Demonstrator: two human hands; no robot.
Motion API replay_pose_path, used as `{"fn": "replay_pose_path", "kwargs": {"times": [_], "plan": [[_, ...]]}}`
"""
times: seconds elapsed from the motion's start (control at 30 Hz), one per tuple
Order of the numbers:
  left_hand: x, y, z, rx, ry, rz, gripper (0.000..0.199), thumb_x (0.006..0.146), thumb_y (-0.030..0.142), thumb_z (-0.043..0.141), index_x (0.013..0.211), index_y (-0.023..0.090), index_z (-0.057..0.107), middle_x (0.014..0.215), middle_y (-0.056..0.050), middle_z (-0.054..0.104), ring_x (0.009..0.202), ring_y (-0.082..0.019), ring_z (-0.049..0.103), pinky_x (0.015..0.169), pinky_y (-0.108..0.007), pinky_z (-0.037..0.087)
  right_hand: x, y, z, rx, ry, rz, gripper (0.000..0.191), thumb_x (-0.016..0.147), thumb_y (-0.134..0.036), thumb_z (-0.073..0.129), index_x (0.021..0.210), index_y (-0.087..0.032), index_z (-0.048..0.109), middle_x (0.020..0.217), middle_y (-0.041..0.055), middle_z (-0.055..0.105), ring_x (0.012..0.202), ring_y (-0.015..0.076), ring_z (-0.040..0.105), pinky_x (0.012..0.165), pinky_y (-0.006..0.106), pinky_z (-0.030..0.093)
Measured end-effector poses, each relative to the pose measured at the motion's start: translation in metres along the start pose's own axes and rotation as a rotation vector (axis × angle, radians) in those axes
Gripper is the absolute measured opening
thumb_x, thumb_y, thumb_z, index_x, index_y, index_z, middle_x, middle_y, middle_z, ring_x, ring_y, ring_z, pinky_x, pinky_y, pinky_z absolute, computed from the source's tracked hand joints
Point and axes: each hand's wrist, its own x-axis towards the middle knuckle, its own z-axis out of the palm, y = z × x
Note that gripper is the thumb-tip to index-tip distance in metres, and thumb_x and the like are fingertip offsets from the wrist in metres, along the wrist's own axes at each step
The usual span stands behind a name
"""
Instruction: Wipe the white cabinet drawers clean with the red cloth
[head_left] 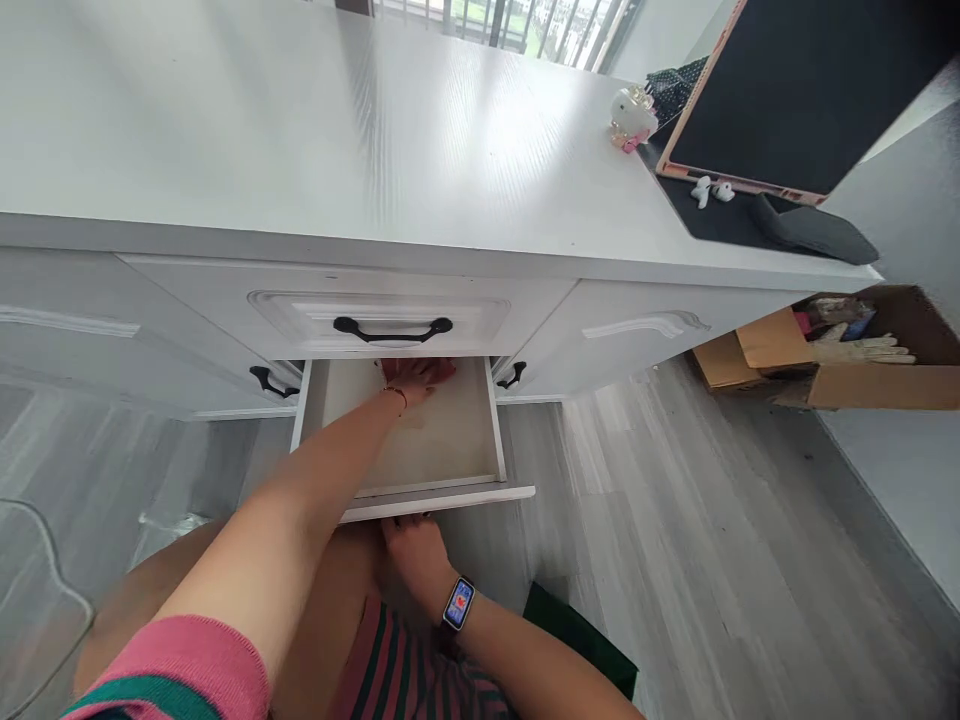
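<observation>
A white drawer (500,440) is pulled out from the cabinet, its pale inner floor in view. My left hand (412,385) reaches deep into it and presses on a crumpled red cloth (444,371) near the back, the fingers closed over the fabric and partly hidden. My right hand (417,548) is at the outer side of the drawer front (450,499), fingers curled up against it. The overhanging front edge hides the fingertips. A smartwatch (458,604) sits on my right wrist.
Above is a closed drawer with a black handle (393,330). The white cabinet top (262,130) carries a white figurine (634,115) and a framed blackboard (810,90). An open cardboard box (885,392) stands right, a dark green object (581,640) on the floor, a cable (56,570) left.
</observation>
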Motion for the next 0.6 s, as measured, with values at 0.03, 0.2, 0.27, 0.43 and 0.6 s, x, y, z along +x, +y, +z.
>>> {"fn": "replay_pose_path", "kwargs": {"times": [0.03, 0.2, 0.27, 0.43, 0.6], "plan": [[-0.006, -0.001, 0.000, -0.004, -0.037, -0.003, 0.067, 0.091, 0.038, 0.037, 0.150, 0.014, 0.017, 0.158, -0.016, 0.011, 0.145, -0.031, 0.004, 0.113, -0.051, 0.009, 0.000, 0.000, -0.001, 0.003, 0.006, 0.003, 0.038, 0.091, -0.016, 0.042, 0.128, -0.014, 0.046, 0.113, 0.0188, 0.062, 0.102, 0.0275, 0.061, 0.076, 0.042, 0.053], [-0.059, 0.001, 0.013, -0.191, -0.216, 0.045, 0.068, 0.089, 0.045, 0.042, 0.147, 0.014, 0.028, 0.157, -0.015, 0.011, 0.145, -0.030, 0.005, 0.113, -0.049, 0.010, -0.002, 0.001, -0.005, 0.000, 0.010, 0.000, 0.037, 0.091, -0.015, 0.042, 0.128, -0.014, 0.046, 0.108, 0.0182, 0.063, 0.100, 0.0262, 0.062, 0.074, 0.039, 0.052], [-0.083, 0.001, 0.020, -0.258, -0.311, 0.061, 0.068, 0.086, 0.050, 0.046, 0.145, 0.017, 0.035, 0.157, -0.012, 0.013, 0.144, -0.030, 0.006, 0.113, -0.050, 0.011, -0.003, 0.001, -0.006, -0.010, 0.013, -0.004, 0.039, 0.091, -0.014, 0.042, 0.130, -0.015, 0.044, 0.107, 0.0175, 0.064, 0.099, 0.0247, 0.062, 0.073, 0.036, 0.052], [-0.127, -0.005, 0.033, -0.322, -0.509, 0.081, 0.063, 0.080, 0.059, 0.051, 0.135, 0.027, 0.051, 0.153, -0.007, 0.029, 0.143, -0.028, 0.017, 0.114, -0.049, 0.012, -0.005, -0.001, -0.008, -0.048, 0.026, 0.006, 0.034, 0.092, -0.012, 0.042, 0.125, -0.014, 0.049, 0.103, 0.0164, 0.066, 0.093, 0.0220, 0.065, 0.071, 0.031, 0.053], [-0.147, -0.022, 0.033, -0.248, -0.562, 0.085, 0.065, 0.084, 0.062, 0.040, 0.141, 0.031, 0.042, 0.156, -0.003, 0.021, 0.144, -0.027, 0.013, 0.114, -0.050, 0.004, -0.006, -0.003, -0.008, -0.068, 0.041, 0.012, 0.033, 0.092, -0.011, 0.039, 0.123, -0.013, 0.050, 0.101, 0.0161, 0.066, 0.090, 0.0212, 0.066, 0.070, 0.031, 0.055]]}}
